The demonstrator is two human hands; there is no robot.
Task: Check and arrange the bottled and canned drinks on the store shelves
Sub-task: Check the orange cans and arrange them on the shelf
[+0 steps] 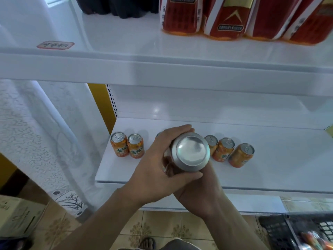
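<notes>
I hold a drink can [190,152] in front of the lower shelf [270,170], its bare silver bottom turned up toward me. My left hand [158,170] grips its side from the left, thumb under the near rim. My right hand [200,192] cups it from below and is mostly hidden behind the left. Behind the can, orange cans stand in a row on the shelf: two at the left [119,144] [136,145], and on the right two upright [211,141] [223,149] and one leaning right [241,155]. Another can's rim peeks out behind my left hand.
The upper shelf [162,69] carries red-labelled bottles [228,17] at the right and dark bottles [117,6] at the back left. A black plastic crate [306,231] sits on the tiled floor at the lower right. A cardboard box [16,215] stands at the lower left.
</notes>
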